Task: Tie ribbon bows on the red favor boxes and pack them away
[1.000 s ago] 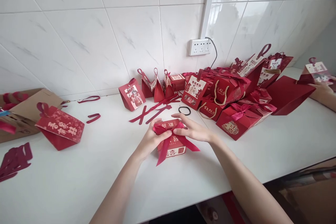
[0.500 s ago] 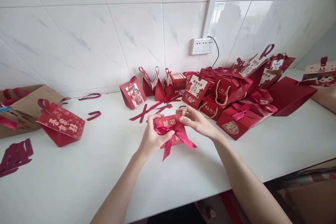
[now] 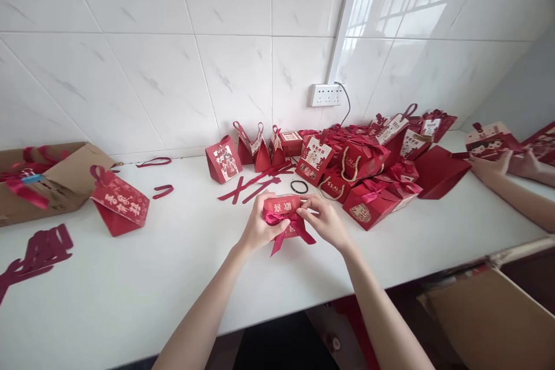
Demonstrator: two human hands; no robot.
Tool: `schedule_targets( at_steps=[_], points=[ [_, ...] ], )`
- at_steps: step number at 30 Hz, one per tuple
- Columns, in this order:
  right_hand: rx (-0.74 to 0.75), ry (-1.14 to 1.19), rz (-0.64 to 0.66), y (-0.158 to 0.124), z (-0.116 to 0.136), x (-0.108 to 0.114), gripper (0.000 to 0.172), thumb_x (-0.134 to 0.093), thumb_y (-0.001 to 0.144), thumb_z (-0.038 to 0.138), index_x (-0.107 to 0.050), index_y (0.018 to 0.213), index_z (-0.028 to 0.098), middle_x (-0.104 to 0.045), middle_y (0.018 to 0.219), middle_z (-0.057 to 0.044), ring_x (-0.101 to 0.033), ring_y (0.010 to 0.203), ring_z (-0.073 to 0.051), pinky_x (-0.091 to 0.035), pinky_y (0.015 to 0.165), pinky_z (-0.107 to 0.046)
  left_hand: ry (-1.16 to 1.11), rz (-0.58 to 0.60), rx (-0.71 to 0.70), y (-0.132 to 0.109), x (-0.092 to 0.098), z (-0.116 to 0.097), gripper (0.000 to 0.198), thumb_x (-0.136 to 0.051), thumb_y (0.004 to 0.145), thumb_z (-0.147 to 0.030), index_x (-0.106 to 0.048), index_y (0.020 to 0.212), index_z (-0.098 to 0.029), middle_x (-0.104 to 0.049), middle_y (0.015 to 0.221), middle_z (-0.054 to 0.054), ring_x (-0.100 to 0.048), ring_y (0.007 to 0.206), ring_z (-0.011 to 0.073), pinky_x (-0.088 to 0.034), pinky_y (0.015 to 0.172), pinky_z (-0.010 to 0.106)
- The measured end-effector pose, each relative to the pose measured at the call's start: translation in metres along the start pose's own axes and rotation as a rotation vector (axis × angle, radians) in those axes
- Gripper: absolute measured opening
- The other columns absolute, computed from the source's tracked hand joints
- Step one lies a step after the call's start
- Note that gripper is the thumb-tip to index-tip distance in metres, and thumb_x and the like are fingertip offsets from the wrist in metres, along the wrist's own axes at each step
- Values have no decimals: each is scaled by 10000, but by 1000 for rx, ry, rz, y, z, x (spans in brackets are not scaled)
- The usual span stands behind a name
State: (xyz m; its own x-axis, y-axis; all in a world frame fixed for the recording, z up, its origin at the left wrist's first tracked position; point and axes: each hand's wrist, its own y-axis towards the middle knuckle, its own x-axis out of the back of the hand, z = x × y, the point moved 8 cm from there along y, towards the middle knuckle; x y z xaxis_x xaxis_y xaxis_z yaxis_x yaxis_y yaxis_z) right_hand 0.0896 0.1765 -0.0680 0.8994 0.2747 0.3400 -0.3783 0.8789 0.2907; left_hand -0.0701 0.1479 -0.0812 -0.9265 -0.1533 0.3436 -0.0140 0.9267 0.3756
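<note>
A small red box (image 3: pixel 281 205) with gold characters is held up over the white table, a dark pink ribbon bow (image 3: pixel 289 224) tied round it. My left hand (image 3: pixel 259 225) grips the box from its left side, the thumb pressing on the bow. At the box's upper right, my right hand (image 3: pixel 323 219) has thumb and fingers pinched near the ribbon and box edge; the fingertips partly hide what lies between them. Behind the box lie a black ring band (image 3: pixel 299 187) and crossed ribbon strips (image 3: pixel 260 186).
Many red gift boxes (image 3: pixel 366 156) are heaped at the right. A cardboard box (image 3: pixel 82 176) with ribbons, a red box (image 3: pixel 121 205) and dark ribbons (image 3: pixel 43 248) lie left. Another person's hands (image 3: pixel 494 165) hold boxes at far right. A socket (image 3: pixel 325 95) is on the wall.
The view has shifted, bringing more of the other person's hands into sight. My right hand's fingers have closed in towards the ribbon. The black band behind the box now shows fully.
</note>
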Motion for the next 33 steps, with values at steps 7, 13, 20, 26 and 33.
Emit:
schedule_targets(
  at_steps=[7, 13, 20, 26, 33],
  points=[
    [-49, -53, -244, -28, 0, 28, 272, -502, 831, 454, -480, 736, 201, -562, 928, -52, -620, 752, -161, -552, 697, -328, 226, 7, -216, -1, -30, -41, 383, -577, 819, -269, -419, 1167, -243, -330, 1388, 118, -243, 1375, 282, -369, 1045, 470],
    [-199, -81, -274, -43, -7, 39, 282, -502, 826, 492, -519, 803, 211, -563, 919, -46, -622, 686, -170, -546, 613, -326, 194, 85, -142, -4, -50, -55, 120, -477, 858, -192, -567, 933, -219, -448, 1292, 74, -314, 1338, 248, -336, 1073, 456],
    [-215, -283, -269, -57, -3, 53, 247, -507, 831, 436, -542, 744, 207, -619, 787, -27, -593, 587, -150, -487, 564, -291, 163, 100, -44, -10, -59, -51, 96, -532, 802, -212, -619, 842, -214, -518, 1039, 68, -429, 1199, 248, -363, 1036, 437],
    [-392, -9, -163, -53, -15, 53, 295, -589, 771, 440, -525, 651, 177, -563, 535, -1, -538, 445, -117, -375, 340, -189, 172, 245, 179, -1, -63, -51, 45, -602, 734, -231, -646, 731, -229, -475, 1175, 67, -424, 1206, 272, -330, 1044, 455],
    [-424, 222, -189, -48, -29, 44, 437, -566, 758, 561, -439, 584, 180, -434, 399, 52, -387, 327, -61, -324, 331, -184, 14, 284, 218, -4, -69, -44, 93, -599, 766, -312, -633, 740, -230, -431, 1332, 55, -400, 1278, 252, -287, 1084, 425]
  ],
)
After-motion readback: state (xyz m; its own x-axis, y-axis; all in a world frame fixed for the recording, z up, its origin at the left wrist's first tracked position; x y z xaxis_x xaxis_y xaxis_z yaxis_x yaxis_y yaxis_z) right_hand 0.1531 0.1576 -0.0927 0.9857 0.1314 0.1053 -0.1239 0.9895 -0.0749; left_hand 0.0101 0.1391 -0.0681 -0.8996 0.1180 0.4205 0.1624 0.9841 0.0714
